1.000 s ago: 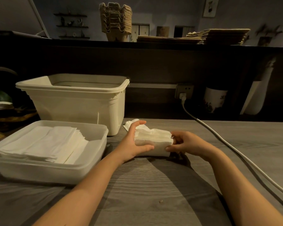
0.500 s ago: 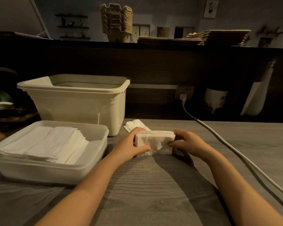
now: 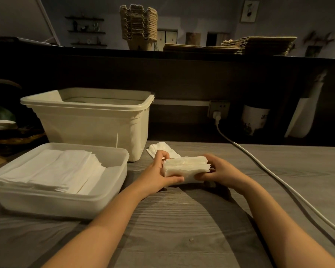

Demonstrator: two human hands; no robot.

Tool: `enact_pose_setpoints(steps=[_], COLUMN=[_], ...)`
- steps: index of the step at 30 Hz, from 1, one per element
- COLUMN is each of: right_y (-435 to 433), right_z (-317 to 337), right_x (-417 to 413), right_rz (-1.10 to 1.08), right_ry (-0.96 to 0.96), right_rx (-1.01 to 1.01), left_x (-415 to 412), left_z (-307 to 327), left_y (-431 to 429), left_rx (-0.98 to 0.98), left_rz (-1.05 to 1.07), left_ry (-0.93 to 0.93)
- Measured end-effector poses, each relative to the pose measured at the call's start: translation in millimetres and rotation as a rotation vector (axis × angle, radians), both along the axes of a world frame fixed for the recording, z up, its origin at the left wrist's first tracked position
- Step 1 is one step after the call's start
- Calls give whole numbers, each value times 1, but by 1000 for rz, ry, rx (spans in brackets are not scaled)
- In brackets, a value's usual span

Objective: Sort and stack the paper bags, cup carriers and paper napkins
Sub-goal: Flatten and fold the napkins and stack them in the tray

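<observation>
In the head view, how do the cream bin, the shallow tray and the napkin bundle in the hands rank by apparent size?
1-2. shallow tray and cream bin: they look about alike. The tray is nearer the camera, so I cannot rank them.
3. napkin bundle: clearly smallest.

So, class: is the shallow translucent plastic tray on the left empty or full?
Partly full: flat white paper napkins cover most of the shallow translucent plastic tray, but its right end shows bare floor.

Dim, warm-tinted light, soft arm shadows on the table (image 3: 182, 219), dark background, wide-angle bending at edges.
</observation>
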State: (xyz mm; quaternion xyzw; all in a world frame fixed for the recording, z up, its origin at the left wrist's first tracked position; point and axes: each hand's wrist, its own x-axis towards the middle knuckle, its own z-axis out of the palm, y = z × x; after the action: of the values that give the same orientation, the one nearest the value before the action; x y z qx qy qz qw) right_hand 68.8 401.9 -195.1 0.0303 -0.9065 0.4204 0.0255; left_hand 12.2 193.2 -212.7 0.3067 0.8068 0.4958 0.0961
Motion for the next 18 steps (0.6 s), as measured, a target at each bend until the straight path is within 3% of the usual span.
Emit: enact_pose_setpoints(steps=[9, 18], right_y=[-4, -3], right_z=[0, 0], right_x=[0, 3], right_rz=[-25, -19], right_ry=[-84, -86], right_rx=[8, -544], left_x=[-1, 10], left_z=[1, 7], left_y=[2, 12], left_rx=[5, 175], left_rz=[20, 143], left_ry=[-16, -168])
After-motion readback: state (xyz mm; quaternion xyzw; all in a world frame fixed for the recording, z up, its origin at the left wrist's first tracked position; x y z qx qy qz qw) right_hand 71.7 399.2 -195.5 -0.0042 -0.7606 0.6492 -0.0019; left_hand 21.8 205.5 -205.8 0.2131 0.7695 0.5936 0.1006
